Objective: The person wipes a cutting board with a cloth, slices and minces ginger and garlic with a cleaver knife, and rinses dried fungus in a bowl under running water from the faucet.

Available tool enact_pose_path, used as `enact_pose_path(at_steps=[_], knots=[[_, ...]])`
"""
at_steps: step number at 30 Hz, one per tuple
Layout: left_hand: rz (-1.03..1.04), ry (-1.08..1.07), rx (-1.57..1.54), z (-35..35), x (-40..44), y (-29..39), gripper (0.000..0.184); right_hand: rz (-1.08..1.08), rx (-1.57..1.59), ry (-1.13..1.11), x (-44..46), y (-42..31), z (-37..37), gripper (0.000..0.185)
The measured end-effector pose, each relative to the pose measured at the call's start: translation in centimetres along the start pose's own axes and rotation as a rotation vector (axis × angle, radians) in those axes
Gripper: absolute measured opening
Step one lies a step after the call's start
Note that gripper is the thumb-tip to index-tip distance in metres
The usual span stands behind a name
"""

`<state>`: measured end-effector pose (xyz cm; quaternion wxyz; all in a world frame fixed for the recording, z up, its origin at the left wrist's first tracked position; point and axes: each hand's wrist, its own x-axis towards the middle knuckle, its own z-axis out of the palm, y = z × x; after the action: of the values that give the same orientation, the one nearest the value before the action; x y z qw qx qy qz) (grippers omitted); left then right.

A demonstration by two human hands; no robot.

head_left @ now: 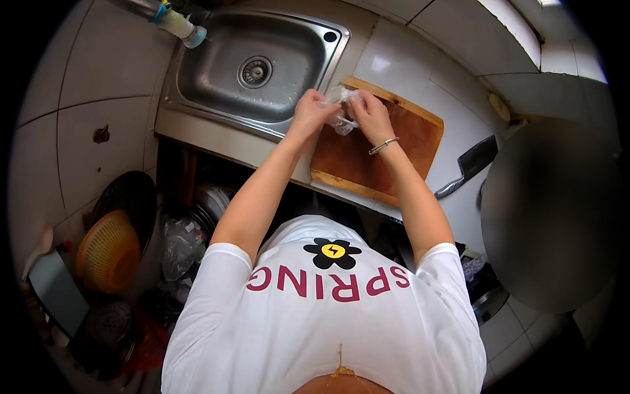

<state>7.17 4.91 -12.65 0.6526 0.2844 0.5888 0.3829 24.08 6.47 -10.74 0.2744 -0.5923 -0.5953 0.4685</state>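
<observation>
A crumpled clear plastic bag (342, 123) is held between my two hands, above the left edge of a wooden cutting board (407, 141). My left hand (311, 115) is near the sink's right rim, its fingers pinched on one side of the bag. Closed on the bag's other side is my right hand (371, 118), over the board, with a bracelet at the wrist. Whether the bag has anything inside, I cannot tell.
Left of the board is a steel sink (289, 72) with a faucet (184, 29) over its far left corner. A cleaver (474, 161) lies right of the board. An orange colander (108, 253) and a dark pan (134, 197) stand low on the left.
</observation>
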Motion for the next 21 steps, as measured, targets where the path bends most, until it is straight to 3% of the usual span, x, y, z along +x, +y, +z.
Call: enact_pose_path(at_steps=[2,4,7,11,14,16,21], knots=[[0.181,0.081,0.124,-0.7,1.4,-2.3,0.015,-0.007,0.022,0.057,0.2,0.7,0.2,0.025],[0.225,0.031,0.162,-0.9,2.3,-2.3,0.017,-0.037,0.021,0.165,1.0,1.7,0.7,0.023],[0.243,0.074,0.219,-1.1,3.4,-3.1,0.022,-0.394,-0.311,0.531,0.5,-0.7,0.1,0.018],[0.303,0.135,0.481,-1.7,4.9,-5.0,0.029,-0.733,-0.259,0.145,-1.3,-3.6,-0.6,0.02],[0.394,0.213,0.511,-0.7,3.9,-3.7,0.031,-0.345,-0.472,0.079,-0.8,-1.5,0.7,0.026],[0.391,0.169,0.526,-0.7,4.3,-3.6,0.032,-0.247,-0.555,0.085,-0.4,-0.7,1.0,0.02],[0.416,0.128,0.632,-0.1,4.3,-2.2,0.031,-0.092,-0.632,0.048,1.1,-0.6,2.0,0.031]])
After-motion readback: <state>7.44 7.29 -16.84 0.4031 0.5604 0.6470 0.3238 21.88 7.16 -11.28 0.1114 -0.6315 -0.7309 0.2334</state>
